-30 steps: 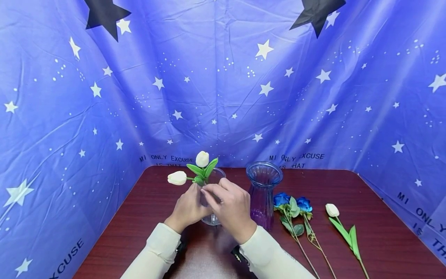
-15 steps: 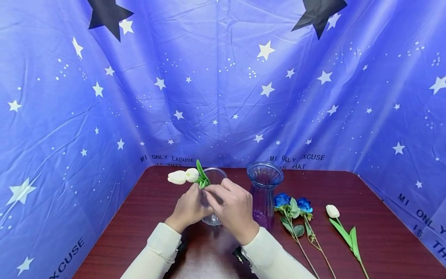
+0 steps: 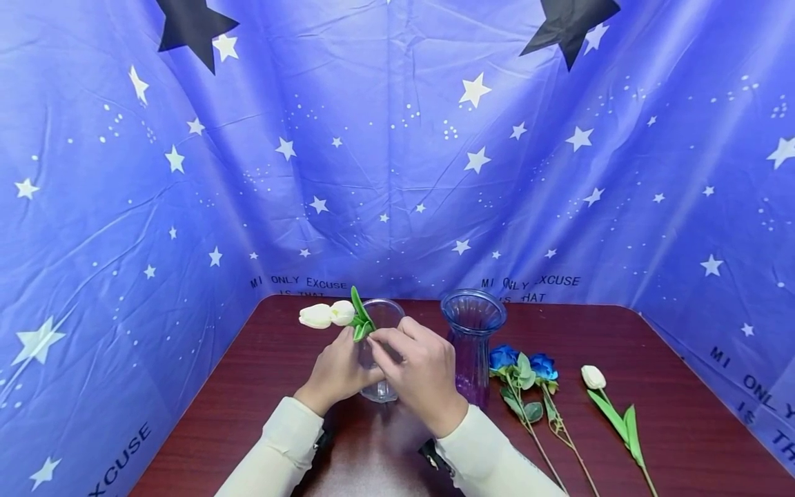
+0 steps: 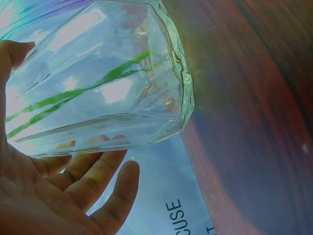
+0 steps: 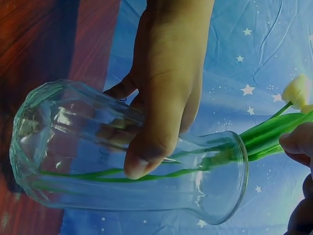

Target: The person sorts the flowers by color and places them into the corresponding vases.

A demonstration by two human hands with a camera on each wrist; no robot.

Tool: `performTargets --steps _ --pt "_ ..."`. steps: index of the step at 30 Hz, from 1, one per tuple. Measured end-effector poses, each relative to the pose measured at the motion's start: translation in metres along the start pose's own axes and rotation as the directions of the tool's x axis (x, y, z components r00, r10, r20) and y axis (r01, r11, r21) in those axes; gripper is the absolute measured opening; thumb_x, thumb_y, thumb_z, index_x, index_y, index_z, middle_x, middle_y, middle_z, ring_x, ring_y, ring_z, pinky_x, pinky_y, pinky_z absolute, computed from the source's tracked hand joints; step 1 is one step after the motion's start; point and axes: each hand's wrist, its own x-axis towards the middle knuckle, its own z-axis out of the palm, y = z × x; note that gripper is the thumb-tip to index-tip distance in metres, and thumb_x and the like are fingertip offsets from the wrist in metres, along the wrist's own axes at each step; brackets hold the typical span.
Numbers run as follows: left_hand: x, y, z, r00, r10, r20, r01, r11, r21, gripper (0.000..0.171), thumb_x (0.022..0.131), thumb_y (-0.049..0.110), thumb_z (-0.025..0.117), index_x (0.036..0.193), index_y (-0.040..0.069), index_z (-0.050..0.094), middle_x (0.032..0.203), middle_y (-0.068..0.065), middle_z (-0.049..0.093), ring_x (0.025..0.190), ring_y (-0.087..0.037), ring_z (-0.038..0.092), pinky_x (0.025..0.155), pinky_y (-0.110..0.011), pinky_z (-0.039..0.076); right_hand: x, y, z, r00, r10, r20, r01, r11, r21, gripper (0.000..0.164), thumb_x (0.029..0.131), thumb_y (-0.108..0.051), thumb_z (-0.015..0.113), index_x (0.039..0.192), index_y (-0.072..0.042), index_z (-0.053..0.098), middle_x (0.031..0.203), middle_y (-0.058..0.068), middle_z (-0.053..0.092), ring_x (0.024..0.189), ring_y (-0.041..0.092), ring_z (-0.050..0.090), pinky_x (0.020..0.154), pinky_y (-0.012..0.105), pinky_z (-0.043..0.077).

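Left hand [image 3: 338,369] grips the clear glass vase [image 5: 107,156]; right hand [image 3: 416,366] seemingly pinches a leaf [image 5: 269,129] by its rim, likely settling white tulips [image 3: 317,316]; gentle release probably needed next.

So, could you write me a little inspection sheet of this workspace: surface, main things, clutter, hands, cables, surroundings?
Surface: dark reddish table with wood grain, shiny near the person.
Main things: clear glass vase; two white tulips stand in it, blooms leaning out past the rim.
Clutter: blue-purple glass vase upright; two blue roses and a loose white tulip lying to the right.
Left hand: grips the clear glass vase.
Right hand: fingertips at the tulip leaves; whether they pinch is unclear.
Cables: nothing seen.
Surroundings: blue star-printed fabric behind and at both sides.
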Motion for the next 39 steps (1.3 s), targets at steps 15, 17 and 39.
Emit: performTargets --steps 15,17,39 --pt "0.0 0.002 0.0 0.999 -0.046 0.008 0.046 0.999 -0.006 0.067 0.068 0.045 0.091 0.119 0.014 0.06 0.099 -0.003 0.064 0.076 -0.022 0.067 0.062 -0.042 0.057 0.007 0.005 -0.018 1.0 -0.009 0.025 0.009 1.0 -0.008 0.006 0.084 -0.021 0.081 0.089 -0.023 0.082 0.067 -0.012 0.046 0.054 0.001 0.035 0.048 0.02 0.029" --pt "0.0 0.002 0.0 0.999 -0.044 0.006 0.044 0.999 -0.008 0.067 0.068 0.045 0.091 0.118 0.014 0.06 0.099 -0.003 0.064 0.076 -0.022 0.067 0.062 -0.042 0.057 0.008 0.004 -0.02 1.0 -0.01 0.02 0.01 1.0 -0.005 0.005 0.085 -0.021 0.08 0.089 -0.023 0.082 0.067 -0.012 0.046 0.054 0.0 0.035 0.048 0.02 0.028" --pt "-0.001 0.002 -0.001 0.999 -0.047 0.018 0.048 0.996 -0.072 0.078 0.067 0.04 0.094 0.129 0.01 0.058 0.107 -0.005 0.067 0.085 -0.022 0.07 0.068 -0.044 0.059 0.007 0.003 -0.056 0.999 -0.039 0.035 0.039 0.999 0.0 0.009 0.08 -0.018 0.082 0.086 -0.024 0.08 0.071 -0.015 0.054 0.057 -0.002 0.042 0.05 0.017 0.033"
